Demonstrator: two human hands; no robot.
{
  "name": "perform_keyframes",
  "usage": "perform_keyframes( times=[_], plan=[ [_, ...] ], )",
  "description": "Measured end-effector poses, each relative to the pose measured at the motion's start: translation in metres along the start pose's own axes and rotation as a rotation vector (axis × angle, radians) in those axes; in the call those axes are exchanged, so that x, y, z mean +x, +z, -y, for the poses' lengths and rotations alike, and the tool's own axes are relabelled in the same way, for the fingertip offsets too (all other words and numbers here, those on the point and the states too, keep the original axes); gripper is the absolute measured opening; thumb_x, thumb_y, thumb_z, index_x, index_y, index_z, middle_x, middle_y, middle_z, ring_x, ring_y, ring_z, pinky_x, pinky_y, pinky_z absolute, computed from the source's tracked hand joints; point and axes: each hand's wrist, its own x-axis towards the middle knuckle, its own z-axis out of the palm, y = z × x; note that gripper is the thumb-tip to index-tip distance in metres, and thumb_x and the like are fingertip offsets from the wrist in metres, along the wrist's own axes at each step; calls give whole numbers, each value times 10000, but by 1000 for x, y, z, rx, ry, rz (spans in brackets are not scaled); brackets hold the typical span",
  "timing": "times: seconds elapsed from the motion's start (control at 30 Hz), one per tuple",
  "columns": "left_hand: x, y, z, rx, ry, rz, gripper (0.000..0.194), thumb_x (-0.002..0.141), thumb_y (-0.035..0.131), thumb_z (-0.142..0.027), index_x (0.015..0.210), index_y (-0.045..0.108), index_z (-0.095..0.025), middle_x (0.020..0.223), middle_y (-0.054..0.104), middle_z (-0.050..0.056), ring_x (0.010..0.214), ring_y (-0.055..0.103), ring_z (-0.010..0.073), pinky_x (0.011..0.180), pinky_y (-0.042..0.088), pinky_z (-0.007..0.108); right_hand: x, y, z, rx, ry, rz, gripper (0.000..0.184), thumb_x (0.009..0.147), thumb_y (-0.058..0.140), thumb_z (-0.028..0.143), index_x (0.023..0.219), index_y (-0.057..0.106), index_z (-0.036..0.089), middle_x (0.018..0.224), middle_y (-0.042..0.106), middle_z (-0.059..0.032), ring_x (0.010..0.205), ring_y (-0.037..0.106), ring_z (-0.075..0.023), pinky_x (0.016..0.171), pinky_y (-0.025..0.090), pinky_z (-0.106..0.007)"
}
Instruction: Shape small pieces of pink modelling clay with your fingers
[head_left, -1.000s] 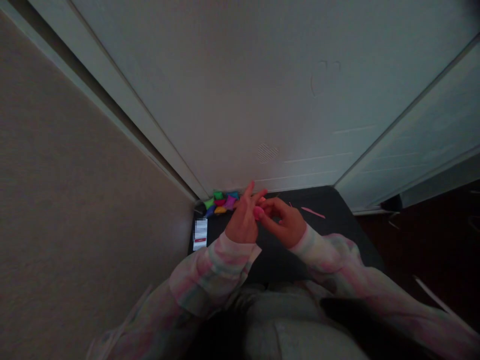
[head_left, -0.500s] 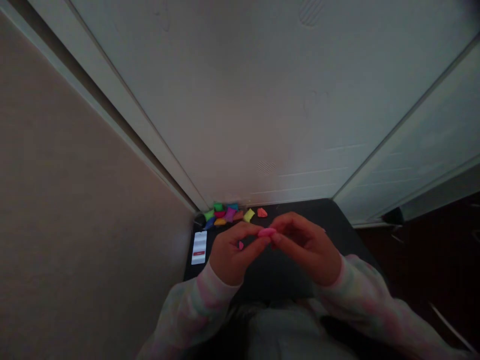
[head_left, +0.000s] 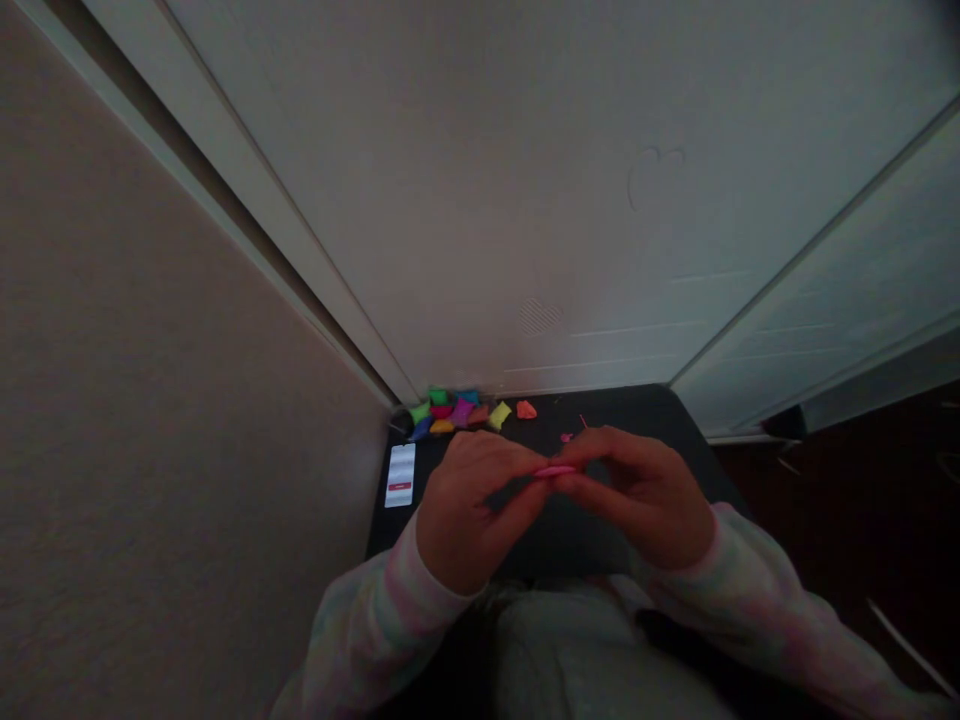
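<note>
Between both hands, above the dark table (head_left: 540,535), is a thin, flat piece of pink modelling clay (head_left: 555,471). My left hand (head_left: 480,505) pinches its left end between thumb and fingertips. The right end is held the same way by my right hand (head_left: 645,495). Seen nearly edge-on, the clay is partly covered by the fingertips. Just beyond my right fingers lies a small pink bit (head_left: 566,437), with a thin pinkish stick (head_left: 583,422) next to it.
Several small coloured packets (head_left: 461,410) are heaped at the table's back left corner. To their right sit a yellow packet (head_left: 499,416) and an orange lump (head_left: 526,410). A lit phone (head_left: 400,476) lies at the left edge. A white panel (head_left: 465,230) rises behind the table.
Both hands have shifted slightly right with the pink clay, which now looks thinner and flatter. The small pink bit and thin stick beyond my right hand have come into view.
</note>
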Motion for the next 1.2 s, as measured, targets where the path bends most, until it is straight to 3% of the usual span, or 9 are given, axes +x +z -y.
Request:
perform_keyframes(
  times=[0.1, 0.3, 0.53, 0.8, 1.0, 1.2],
  plan=[
    [-1, -2, 0, -11, -16, 47, 125, 721, 633, -161, 844, 655, -150, 750, 699, 54, 710, 615, 165, 688, 454, 319, -2, -1, -1, 56, 68, 16, 63, 727, 656, 225, 723, 611, 181, 633, 649, -2, 543, 562, -101, 516, 456, -207],
    [-1, -2, 0, -108, -37, 77, 58, 710, 654, -172, 762, 674, -155, 679, 694, 37, 661, 611, 146, 668, 460, 296, -5, -6, -3, 159, 157, 166, 122, 745, 635, 243, 704, 537, 184, 590, 563, 31, 523, 525, -77, 483, 425, -171],
    [-1, 4, -1, -145, -60, 50, 72, 698, 631, -112, 742, 671, -153, 668, 685, 36, 646, 606, 138, 659, 468, 287, -11, -6, -4, -113, 13, 229, 61, 806, 546, 231, 786, 541, 174, 673, 582, 7, 595, 521, -95, 555, 409, -203],
    [-4, 11, 0, -90, -157, 61, 40, 721, 596, -139, 687, 616, -143, 650, 649, 29, 616, 583, 121, 615, 453, 249, -8, -8, -12, -244, -92, 240, 183, 865, 451, 254, 779, 575, 150, 643, 584, -12, 588, 507, -106, 548, 377, -218],
    [-5, 11, 10, -19, -185, 241, 100, 754, 546, -198, 668, 566, -150, 599, 570, -12, 563, 520, 98, 600, 421, 233, -6, -6, -21, -152, -15, 360, 227, 874, 434, 254, 773, 615, 161, 636, 602, -7, 583, 523, -102, 556, 381, -216],
    [0, 8, 30, -235, -165, 463, 151, 766, 511, -216, 638, 558, -150, 563, 545, -23, 527, 483, 79, 527, 384, 195, -1, -3, -31, 14, 134, 472, 267, 852, 470, 277, 655, 595, 147, 584, 570, 0, 557, 527, -101, 541, 395, -217]
  ],
)
